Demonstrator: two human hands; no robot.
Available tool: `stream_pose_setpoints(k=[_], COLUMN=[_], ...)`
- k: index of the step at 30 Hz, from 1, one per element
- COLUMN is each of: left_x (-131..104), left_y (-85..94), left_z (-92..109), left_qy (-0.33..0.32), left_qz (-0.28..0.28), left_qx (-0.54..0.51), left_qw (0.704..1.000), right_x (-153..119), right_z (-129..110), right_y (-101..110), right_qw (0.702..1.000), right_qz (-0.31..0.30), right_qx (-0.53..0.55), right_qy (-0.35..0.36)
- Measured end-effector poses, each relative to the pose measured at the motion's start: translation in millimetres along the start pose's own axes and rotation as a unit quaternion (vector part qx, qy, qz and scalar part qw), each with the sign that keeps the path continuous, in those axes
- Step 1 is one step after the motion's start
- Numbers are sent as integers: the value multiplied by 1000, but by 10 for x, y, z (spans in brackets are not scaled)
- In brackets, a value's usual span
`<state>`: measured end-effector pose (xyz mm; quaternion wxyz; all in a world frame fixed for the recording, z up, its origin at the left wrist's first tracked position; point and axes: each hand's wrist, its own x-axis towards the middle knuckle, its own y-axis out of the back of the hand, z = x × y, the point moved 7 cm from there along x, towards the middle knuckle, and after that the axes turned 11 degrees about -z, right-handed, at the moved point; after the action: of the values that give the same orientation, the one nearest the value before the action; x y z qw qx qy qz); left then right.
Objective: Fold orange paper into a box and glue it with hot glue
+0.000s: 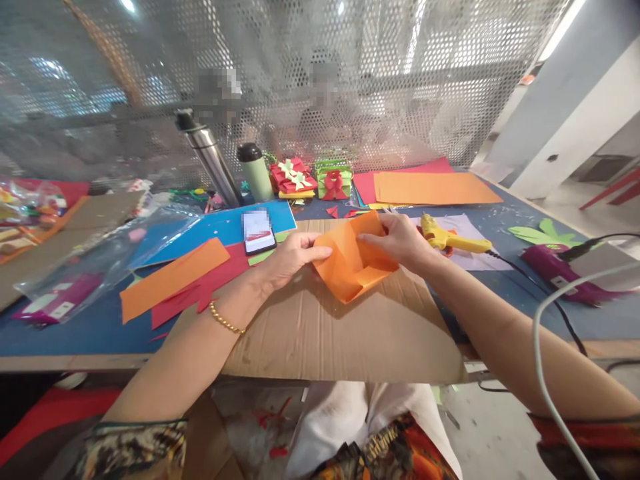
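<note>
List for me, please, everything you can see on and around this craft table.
folded paper: 1, orange, held over the cardboard
cardboard sheet: 1, brown, at the near table edge
glue gun: 1, yellow, right of the right hand
phone: 1, dark frame, on the blue sheet
blue sheet: 1, blue, left of centre
paper strip: 1, orange, lying over red paper
steel flask: 1, silver, tilted, at the back
tumbler: 1, pale green with black lid, beside the flask
paper gift boxes: 2, red and green, back centre
large sheet: 1, orange, back right
left hand: 1, grip on the paper's left edge
right hand: 1, grip on the paper's right side
</note>
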<state>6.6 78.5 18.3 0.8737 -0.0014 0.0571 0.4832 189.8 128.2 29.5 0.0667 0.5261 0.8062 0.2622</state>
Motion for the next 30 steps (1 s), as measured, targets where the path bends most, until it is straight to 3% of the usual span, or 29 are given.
stream_pose_setpoints(k=[5, 11, 18, 23, 28, 30], left_x=[-10, 19, 30, 29, 16, 8], left_y=[-78, -136, -145, -157, -146, -135], left_z=[-36, -109, -121, -111, -90, -71], left_qy=[12, 24, 23, 12, 1, -3], left_qz=[-43, -77, -101, -104, -110, -109], left_qx=[-10, -26, -46, -52, -58, -53], left_qw=[999, 996, 994, 993, 992, 993], right_x=[-62, -110, -138, -73, -61, -82], right_z=[-174, -299, -352, -226, -178, -227], right_y=[5, -133, -150, -189, -172, -189], right_qw=[991, 985, 990, 994, 996, 994], right_qz=[37, -7, -55, -86, -67, -87], right_qx=[-123, -153, -87, -8, 43, 53], right_qy=[31, 83, 93, 71, 48, 47])
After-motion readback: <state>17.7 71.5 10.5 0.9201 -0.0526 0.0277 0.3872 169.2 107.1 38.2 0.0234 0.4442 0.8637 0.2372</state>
